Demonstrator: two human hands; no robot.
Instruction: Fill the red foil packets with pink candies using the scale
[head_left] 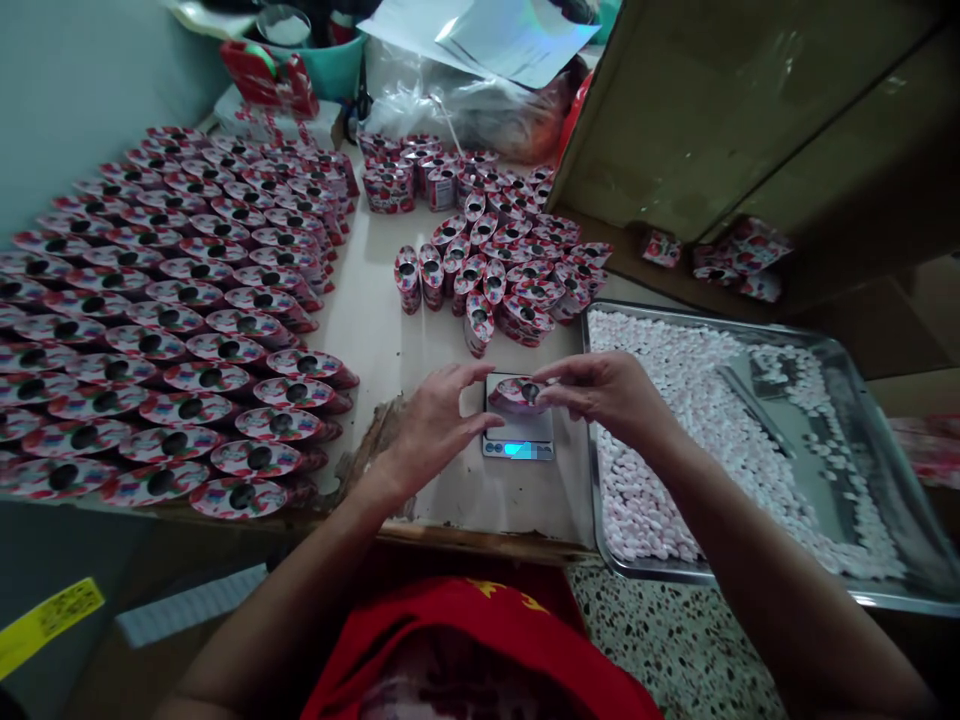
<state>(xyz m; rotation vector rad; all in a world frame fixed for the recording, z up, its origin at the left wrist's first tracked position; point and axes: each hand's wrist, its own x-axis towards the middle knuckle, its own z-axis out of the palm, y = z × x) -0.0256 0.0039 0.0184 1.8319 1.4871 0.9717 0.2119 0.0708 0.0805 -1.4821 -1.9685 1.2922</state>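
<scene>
A small red-and-white printed box (pixel 511 391) with a hole in its top stands on a small digital scale (pixel 517 437) with a lit blue display. My right hand (pixel 600 392) comes in from the right, its thumb and fingertips closed at the right end of this box, beside the hole. On the other side, my left hand (pixel 439 420) is open, thumb and fingers apart around the scale's left edge, holding nothing. To the right, a metal tray (pixel 600 480) holds many small white-pink candies (pixel 652 500) and a flat metal strip (pixel 757 410).
Rows of similar boxes (pixel 172 318) cover the table's left side. A looser group of boxes (pixel 510 250) stands behind the scale. A large cardboard box (pixel 675 110) rises at the back right, with several packets (pixel 750 255) in it. Behind lie a teal basin (pixel 337 70) and plastic bags (pixel 480 115).
</scene>
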